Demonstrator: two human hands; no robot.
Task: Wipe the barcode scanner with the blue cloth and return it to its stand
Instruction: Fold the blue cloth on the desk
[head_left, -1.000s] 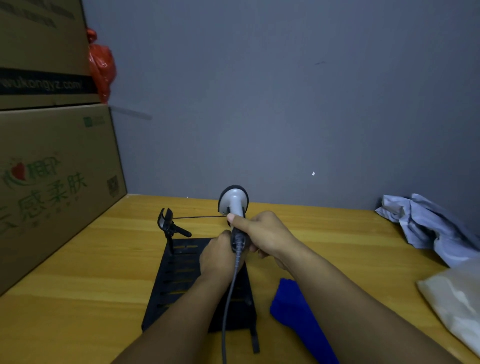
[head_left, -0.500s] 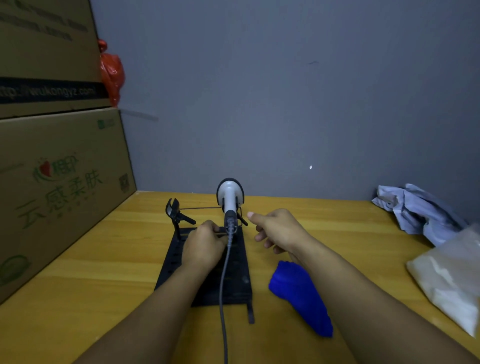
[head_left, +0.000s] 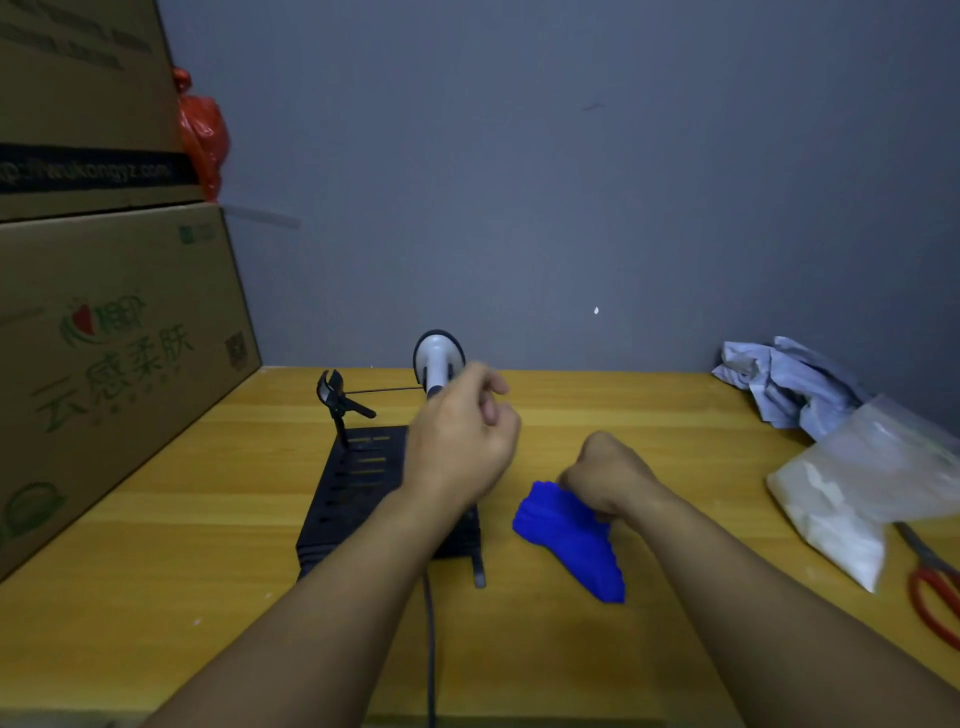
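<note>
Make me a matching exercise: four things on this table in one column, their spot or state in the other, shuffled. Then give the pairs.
1. barcode scanner
2. blue cloth
3. scissors
4. cardboard boxes

A. stacked at the table's left edge
B. under the right hand
C. upright on the black stand, behind the left hand
D. at the right edge, beside the white bag

Pairs: 1-C, 2-B, 3-D, 4-A

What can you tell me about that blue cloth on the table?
The blue cloth is vivid royal blue, with a ribbed, fuzzy look like microfibre. It lies bunched in a rough wedge on the wooden table, narrowing toward the camera, just right of the black stand. The right hand grips its far end with curled fingers; the rest lies on the table. Nothing else touches it.
</note>
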